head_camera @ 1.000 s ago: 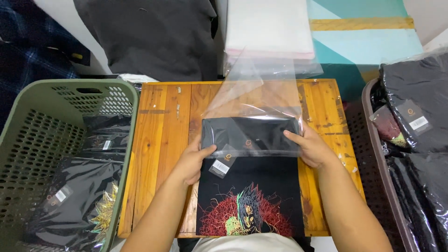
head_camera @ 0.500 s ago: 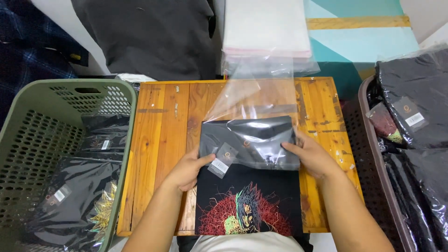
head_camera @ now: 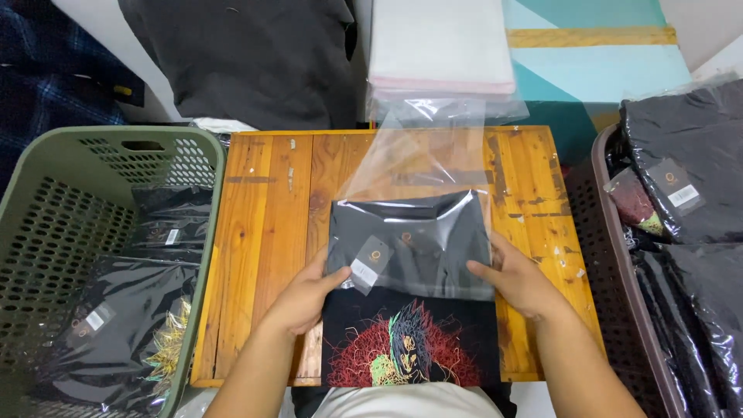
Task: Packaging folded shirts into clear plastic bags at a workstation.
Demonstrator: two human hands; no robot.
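At lower left the green basket (head_camera: 203, 232) holds bagged shirts; our left hand (head_camera: 303, 298) pinches the clear bag (head_camera: 418, 224) mouth; the black shirt (head_camera: 410, 310), centre frame, is half sleeved, print still outside; our right hand (head_camera: 518, 282) grips the bag's other edge.

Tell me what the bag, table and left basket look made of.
Bag: thin clear plastic film, glossy; it shows glare and creases, and the wood shows through it.
Table: wooden planks, orange-brown varnish, worn; grain, knots and scuffs show.
Basket: probably moulded plastic, matte olive green, with regular perforated walls.
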